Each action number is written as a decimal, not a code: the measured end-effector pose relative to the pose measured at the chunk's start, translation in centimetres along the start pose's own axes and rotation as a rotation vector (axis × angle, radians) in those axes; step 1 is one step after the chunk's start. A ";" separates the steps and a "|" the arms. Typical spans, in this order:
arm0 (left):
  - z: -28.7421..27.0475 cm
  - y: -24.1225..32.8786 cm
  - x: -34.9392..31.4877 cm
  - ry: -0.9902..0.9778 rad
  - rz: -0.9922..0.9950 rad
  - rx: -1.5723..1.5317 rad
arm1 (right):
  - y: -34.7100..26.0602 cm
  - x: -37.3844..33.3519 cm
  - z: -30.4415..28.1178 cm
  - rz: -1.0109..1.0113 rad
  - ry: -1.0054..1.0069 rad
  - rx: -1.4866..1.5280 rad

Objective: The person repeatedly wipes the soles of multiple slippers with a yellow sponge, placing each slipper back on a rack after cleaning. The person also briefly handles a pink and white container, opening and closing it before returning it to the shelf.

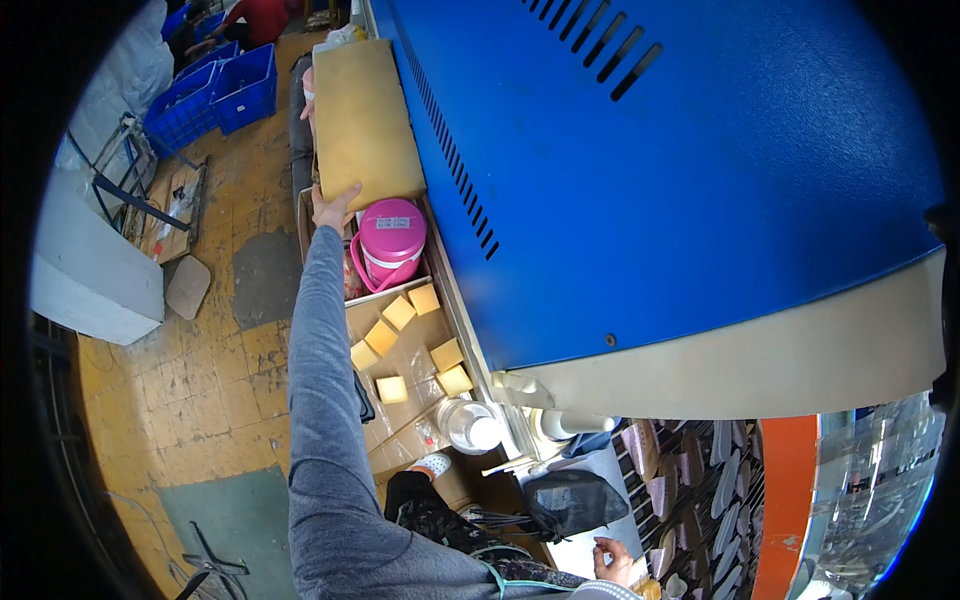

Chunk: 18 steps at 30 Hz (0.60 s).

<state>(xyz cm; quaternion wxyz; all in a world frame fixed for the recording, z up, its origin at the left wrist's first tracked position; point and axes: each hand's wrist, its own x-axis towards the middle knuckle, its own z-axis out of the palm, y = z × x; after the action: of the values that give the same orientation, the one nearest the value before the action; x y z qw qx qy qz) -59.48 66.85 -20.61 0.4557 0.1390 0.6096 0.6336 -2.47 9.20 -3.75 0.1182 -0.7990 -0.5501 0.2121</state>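
Observation:
My left arm reaches far forward, and my left hand grips the near left corner of a large tan rectangular slab, thumb on its top face. The slab's underside is hidden. Just nearer than the slab stands a pink lidded jug with a handle. Several small yellow sponge-like blocks lie on a brown cardboard surface below it. At the lower edge my right hand has its fingers curled beside a white surface; what they hold, if anything, cannot be made out. A black mesh bag lies close to it.
A big blue machine housing with vents fills the right. Beneath it, rows of shoe-sole-like pieces sit on rods near an orange panel. A clear plastic bottle stands by the sponge blocks. Blue crates and a person are far left.

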 end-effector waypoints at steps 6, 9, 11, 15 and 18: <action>0.4 -0.5 -1.8 0.330 0.090 0.105 | 0.1 0.0 -0.2 0.006 0.018 -0.003; -1.0 -3.4 -1.9 0.402 0.119 0.183 | 0.1 -0.1 0.0 0.004 0.030 -0.009; -2.6 -7.0 -2.6 0.522 -0.012 0.443 | 0.0 -0.2 0.1 -0.003 0.026 -0.011; -4.4 -12.1 -2.9 0.191 -0.245 0.222 | -0.3 0.0 0.2 0.008 -0.002 0.009; -4.8 -11.7 -4.7 0.177 -0.391 0.258 | -0.3 0.2 0.2 0.000 0.004 0.029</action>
<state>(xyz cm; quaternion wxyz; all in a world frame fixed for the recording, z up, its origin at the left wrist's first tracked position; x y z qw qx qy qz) -55.61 58.37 -30.38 0.4930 0.0195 0.7382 0.4600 -2.76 9.53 -3.84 0.1308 -0.7976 -0.5469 0.2182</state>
